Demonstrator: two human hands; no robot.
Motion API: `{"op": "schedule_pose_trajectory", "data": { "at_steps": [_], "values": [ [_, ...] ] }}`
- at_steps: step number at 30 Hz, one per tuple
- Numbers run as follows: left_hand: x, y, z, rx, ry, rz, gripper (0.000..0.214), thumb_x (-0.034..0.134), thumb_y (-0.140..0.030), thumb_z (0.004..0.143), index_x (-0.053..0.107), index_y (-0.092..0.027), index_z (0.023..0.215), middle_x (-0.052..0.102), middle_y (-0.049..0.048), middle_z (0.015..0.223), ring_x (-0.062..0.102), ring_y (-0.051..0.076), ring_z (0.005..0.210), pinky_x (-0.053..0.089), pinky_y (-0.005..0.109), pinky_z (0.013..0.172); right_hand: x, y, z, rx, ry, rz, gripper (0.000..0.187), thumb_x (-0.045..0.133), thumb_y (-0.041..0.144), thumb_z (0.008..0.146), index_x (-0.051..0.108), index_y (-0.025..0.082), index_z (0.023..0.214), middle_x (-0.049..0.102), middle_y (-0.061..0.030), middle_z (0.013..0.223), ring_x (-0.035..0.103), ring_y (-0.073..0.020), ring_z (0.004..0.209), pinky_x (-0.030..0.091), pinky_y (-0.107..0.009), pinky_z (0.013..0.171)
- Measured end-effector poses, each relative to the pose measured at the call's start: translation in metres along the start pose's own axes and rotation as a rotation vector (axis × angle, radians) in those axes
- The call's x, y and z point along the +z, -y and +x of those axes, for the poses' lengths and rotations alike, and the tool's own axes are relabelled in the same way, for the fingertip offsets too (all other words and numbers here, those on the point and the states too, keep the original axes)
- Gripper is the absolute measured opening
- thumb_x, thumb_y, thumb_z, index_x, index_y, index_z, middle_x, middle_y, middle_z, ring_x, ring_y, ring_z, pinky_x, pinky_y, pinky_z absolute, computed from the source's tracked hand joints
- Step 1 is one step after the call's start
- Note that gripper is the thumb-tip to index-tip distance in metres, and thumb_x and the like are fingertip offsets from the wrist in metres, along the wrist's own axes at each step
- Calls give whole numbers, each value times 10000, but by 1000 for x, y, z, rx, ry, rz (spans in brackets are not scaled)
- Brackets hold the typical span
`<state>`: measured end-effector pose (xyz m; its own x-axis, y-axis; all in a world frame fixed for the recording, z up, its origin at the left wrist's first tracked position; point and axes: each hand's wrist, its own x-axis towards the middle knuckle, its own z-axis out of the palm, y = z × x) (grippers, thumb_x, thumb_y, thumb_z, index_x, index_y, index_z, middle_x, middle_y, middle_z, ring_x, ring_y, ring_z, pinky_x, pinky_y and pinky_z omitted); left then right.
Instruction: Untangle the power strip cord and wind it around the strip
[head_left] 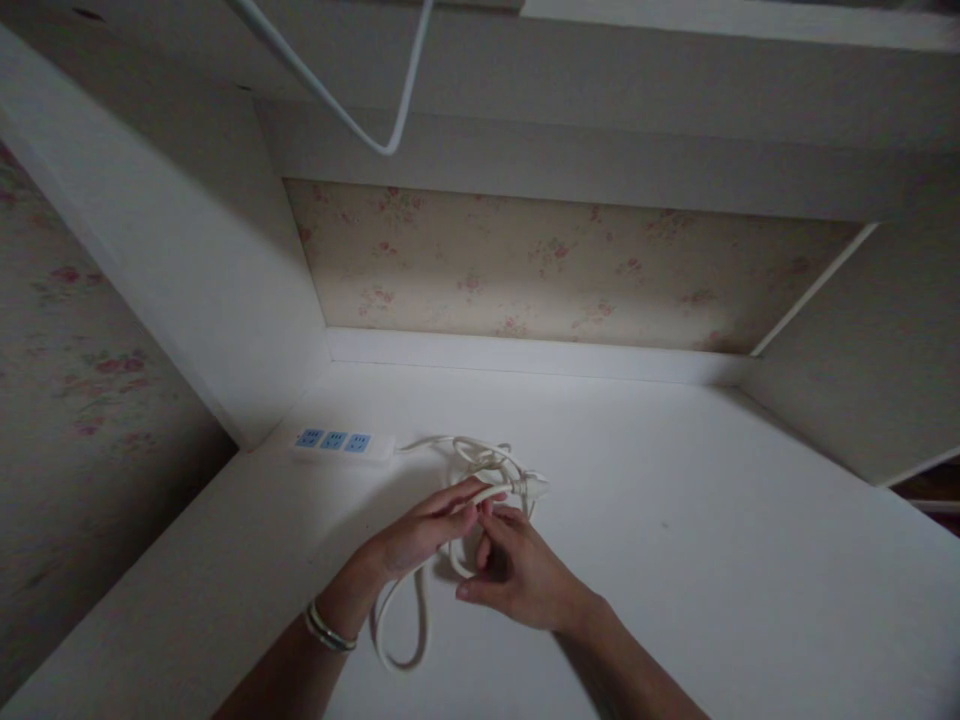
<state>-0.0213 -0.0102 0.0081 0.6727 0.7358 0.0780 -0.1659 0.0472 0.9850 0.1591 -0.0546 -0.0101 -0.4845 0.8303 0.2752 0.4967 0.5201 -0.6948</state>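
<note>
A white power strip [343, 443] with blue sockets lies on the white desk [675, 540] near the left wall. Its white cable [487, 462] runs right into a loose coil with the plug [534, 486] at its far end. My left hand [426, 528], a bracelet on its wrist, is pinched on the cable in the middle of the coil. Touching it fingertip to fingertip, my right hand [516, 577] curls round the same stretch of cable. A loop of cable [401, 630] hangs back toward me under my left wrist.
The desk sits in an alcove with white side panels [187, 290], a floral wallpaper back [555, 265] and a shelf [600, 90] overhead. Another white cable [390, 120] hangs down from the shelf.
</note>
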Motion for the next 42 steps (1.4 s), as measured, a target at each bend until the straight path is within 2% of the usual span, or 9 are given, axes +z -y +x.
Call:
{"op": "schedule_pose_trajectory", "data": {
  "at_steps": [6, 12, 16, 20, 26, 29, 32, 37, 42],
  "values": [
    [5, -13, 2, 49, 134, 268, 372, 497, -457, 890, 658, -239, 1144, 579, 101, 1107, 563, 216, 996, 479, 326, 857, 6, -7, -3, 44, 1, -23, 278, 661, 460, 783, 559, 206, 827, 617, 0, 736, 544, -143, 649, 407, -256, 587],
    [12, -22, 5, 132, 178, 513, 290, 500, -354, 907, 672, -264, 1121, 612, 78, 1116, 512, 229, 1139, 375, 382, 1021, 0, 1, 0, -47, -28, -48, 209, 625, 336, 824, 620, 217, 996, 679, -51, 967, 609, -211, 954, 445, -340, 877],
    [14, -19, 4, 126, 98, 580, 280, 501, -378, 904, 674, -232, 1068, 582, 76, 1021, 556, 202, 971, 449, 322, 878, 0, 1, 2, -110, -34, -73, 194, 496, 224, 890, 612, 204, 1043, 669, -71, 1045, 589, -210, 1028, 429, -362, 934],
    [12, -13, 5, 175, -71, 595, 300, 459, -385, 921, 677, -183, 958, 556, 64, 897, 549, 166, 797, 459, 263, 688, 3, -7, 1, -104, -66, -122, 243, 408, 201, 926, 620, 201, 1045, 677, -85, 961, 605, -208, 928, 460, -356, 854],
    [-4, 1, 10, 364, -667, 715, 313, 540, -333, 885, 570, -208, 1171, 511, 86, 1164, 540, 167, 937, 455, 277, 786, 0, -13, -1, -45, -215, 12, 317, 402, 219, 941, 573, 249, 1206, 667, -71, 1039, 618, -184, 945, 476, -296, 832],
    [-9, 11, 13, 346, -605, 767, 581, 552, -310, 879, 327, -263, 1412, 348, 95, 1433, 447, 206, 1208, 423, 317, 935, -1, -13, 0, -117, -275, 27, 313, 386, 185, 937, 603, 250, 1152, 670, -67, 1005, 619, -177, 934, 483, -293, 819],
    [-9, 20, 15, 287, -499, 827, 678, 538, -286, 885, 196, -278, 1470, 319, 84, 1478, 344, 220, 1321, 366, 358, 1028, -1, -13, 0, -188, -320, 5, 318, 386, 145, 927, 601, 243, 1140, 673, -71, 972, 623, -172, 903, 493, -290, 787],
    [-11, 24, 17, 273, -521, 950, 387, 503, -218, 891, 526, -262, 1275, 540, 69, 1168, 482, 203, 1147, 378, 375, 1021, -3, -16, -4, -217, -481, -32, 262, 410, 123, 908, 600, 230, 1053, 671, -67, 961, 624, -175, 922, 491, -298, 798],
    [-19, 30, 17, 285, -452, 956, 408, 413, -35, 838, 646, -244, 1101, 548, 57, 1084, 532, 164, 1052, 434, 314, 964, -16, -21, -3, 96, -787, 32, 160, 434, 253, 933, 585, 212, 965, 648, -41, 882, 603, -157, 832, 472, -286, 753]
  ]
}}
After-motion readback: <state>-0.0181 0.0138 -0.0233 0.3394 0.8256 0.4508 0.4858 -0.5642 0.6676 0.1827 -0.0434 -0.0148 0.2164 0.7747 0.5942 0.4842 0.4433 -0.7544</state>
